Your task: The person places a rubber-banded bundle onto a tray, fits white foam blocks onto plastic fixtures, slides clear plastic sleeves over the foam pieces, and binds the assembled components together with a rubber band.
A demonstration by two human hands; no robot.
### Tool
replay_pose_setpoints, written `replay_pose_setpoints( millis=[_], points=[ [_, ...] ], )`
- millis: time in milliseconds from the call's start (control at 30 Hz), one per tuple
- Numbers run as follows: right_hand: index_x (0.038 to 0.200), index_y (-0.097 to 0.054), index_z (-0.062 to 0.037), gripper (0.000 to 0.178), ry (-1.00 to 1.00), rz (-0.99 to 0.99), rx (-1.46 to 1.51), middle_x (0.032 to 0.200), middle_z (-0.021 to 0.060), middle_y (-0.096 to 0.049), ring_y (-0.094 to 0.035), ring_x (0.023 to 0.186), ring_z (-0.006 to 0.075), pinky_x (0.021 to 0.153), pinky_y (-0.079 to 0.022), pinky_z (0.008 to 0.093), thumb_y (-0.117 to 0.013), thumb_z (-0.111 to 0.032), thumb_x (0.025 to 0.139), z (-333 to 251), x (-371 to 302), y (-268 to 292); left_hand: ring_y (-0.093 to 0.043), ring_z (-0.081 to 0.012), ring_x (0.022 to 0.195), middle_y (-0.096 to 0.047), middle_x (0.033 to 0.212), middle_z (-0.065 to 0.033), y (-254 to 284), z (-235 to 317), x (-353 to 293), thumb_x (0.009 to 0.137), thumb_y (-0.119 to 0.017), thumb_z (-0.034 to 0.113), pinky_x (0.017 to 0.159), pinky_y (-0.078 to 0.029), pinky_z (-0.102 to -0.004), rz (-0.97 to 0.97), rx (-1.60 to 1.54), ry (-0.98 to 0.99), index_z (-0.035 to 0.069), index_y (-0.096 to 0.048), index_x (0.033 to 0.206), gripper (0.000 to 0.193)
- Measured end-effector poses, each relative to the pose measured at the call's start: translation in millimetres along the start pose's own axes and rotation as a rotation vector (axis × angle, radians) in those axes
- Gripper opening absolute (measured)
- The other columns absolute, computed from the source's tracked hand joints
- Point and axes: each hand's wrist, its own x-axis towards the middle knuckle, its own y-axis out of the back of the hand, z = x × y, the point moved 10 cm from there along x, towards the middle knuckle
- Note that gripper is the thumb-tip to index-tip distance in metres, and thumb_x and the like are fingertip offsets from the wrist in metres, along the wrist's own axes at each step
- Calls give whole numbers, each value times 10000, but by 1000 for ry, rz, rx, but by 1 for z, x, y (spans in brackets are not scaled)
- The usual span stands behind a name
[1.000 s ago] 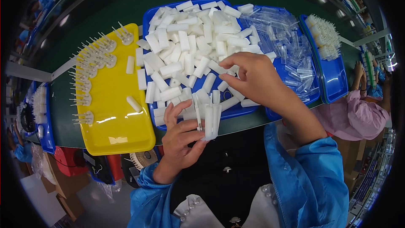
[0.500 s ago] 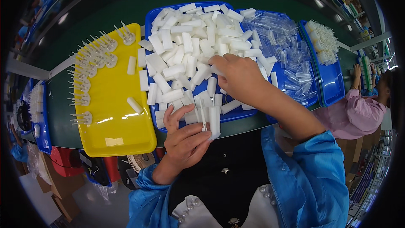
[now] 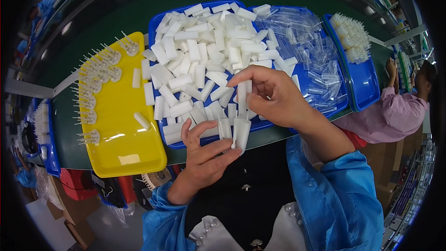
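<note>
My left hand (image 3: 202,160) is closed at the near edge of the foam tray, pinching the base of a white pronged holder that is mostly hidden by fingers. White foam cylinders (image 3: 241,135) stand upright on it, and thin prongs show beside them. Just above, my right hand (image 3: 281,95) grips another white foam cylinder (image 3: 242,96) between thumb and fingers, its lower end close to a prong; I cannot tell whether they touch. Behind both hands, a blue tray (image 3: 154,21) carries a heap of loose foam cylinders (image 3: 186,58).
To the left, a yellow tray (image 3: 132,146) bears a row of white pronged holders (image 3: 95,86) and a couple of foam cylinders. Clear plastic tubes (image 3: 320,76) fill a blue tray on the right. Beyond it, another blue tray (image 3: 363,90) holds bristly white pieces. A person in pink (image 3: 388,116) sits farther right.
My right hand has lifted away from the foam heap with a cylinder and come over the pronged holder in my left hand. The left hand has stayed nearly in place, still gripping the holder.
</note>
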Motion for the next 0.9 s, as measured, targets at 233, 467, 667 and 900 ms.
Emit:
replay_pose_setpoints(
  millis=[233,467,667,900],
  points=[
    [1001,-578,7,251,-26,46,275,678,-34,-536,-471,555,-21,487,-353,137,-539,38,755,1,-1,3,-509,-280,1033,-603,924,77,-4,10,2,609,-739,138,1025,-146,-510,-29,61,-33,262,-683,837,266],
    [975,-586,5,235,-59,131,73,629,-17,-539,-492,525,-8,463,-357,155,-615,-7,743,-6,-8,10,-506,-280,1031,-601,915,77,-6,12,2,608,-738,139,1034,-129,-512,-32,124,-29,268,-679,850,281],
    [861,-609,16,138,-83,146,0,591,18,-567,-518,523,18,474,-392,173,-640,-32,735,-7,-12,9,-500,-281,1039,-600,908,73,-6,11,3,618,-722,123,1037,-121,-512,-50,164,3,259,-687,844,266],
    [818,-620,26,92,-126,67,14,630,42,-601,-564,557,44,505,-436,194,-631,-34,749,-7,-16,1,-492,-277,1049,-598,902,67,-6,9,3,610,-704,89,1031,-128,-511,-31,169,19,248,-695,836,277]
  ],
)
